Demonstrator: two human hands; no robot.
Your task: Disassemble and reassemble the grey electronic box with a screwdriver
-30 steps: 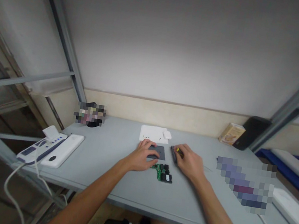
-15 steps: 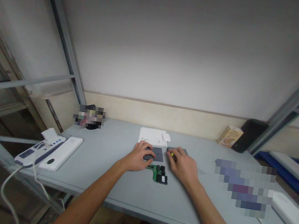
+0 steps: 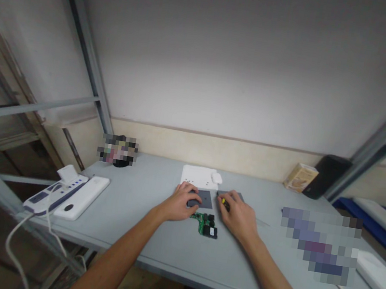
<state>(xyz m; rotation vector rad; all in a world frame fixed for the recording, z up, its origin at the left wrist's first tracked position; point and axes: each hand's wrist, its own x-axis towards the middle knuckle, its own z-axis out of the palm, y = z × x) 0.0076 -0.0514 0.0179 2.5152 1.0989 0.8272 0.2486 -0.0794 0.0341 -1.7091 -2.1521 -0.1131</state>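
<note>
My left hand (image 3: pixel 181 204) grips the left end of a flat dark grey panel (image 3: pixel 208 199), its fingers curled over the top and the thumb by the near edge. Closed around a small yellow-and-black handle (image 3: pixel 223 201) is my right hand (image 3: pixel 239 216); the tool's working end is not clear. Part of a second dark grey piece (image 3: pixel 239 196) shows behind the right fingers. A green circuit board (image 3: pixel 201 224) with black parts lies just in front of the panel, between the hands. A thin pale strip (image 3: pixel 263 222) shows beside my right hand; I cannot tell whether it joins the tool.
Behind the panel lies a white sheet (image 3: pixel 195 175) with several small dark bits and a white case (image 3: pixel 216 178). A power strip (image 3: pixel 56 194) and a white slab (image 3: pixel 84 195) stand left. A yellowish box (image 3: pixel 300 177) leans near a black object (image 3: pixel 329 178) at back right.
The whole view has shifted slightly, so everything sits a little further right. Both hands keep almost the same pose and grip.
</note>
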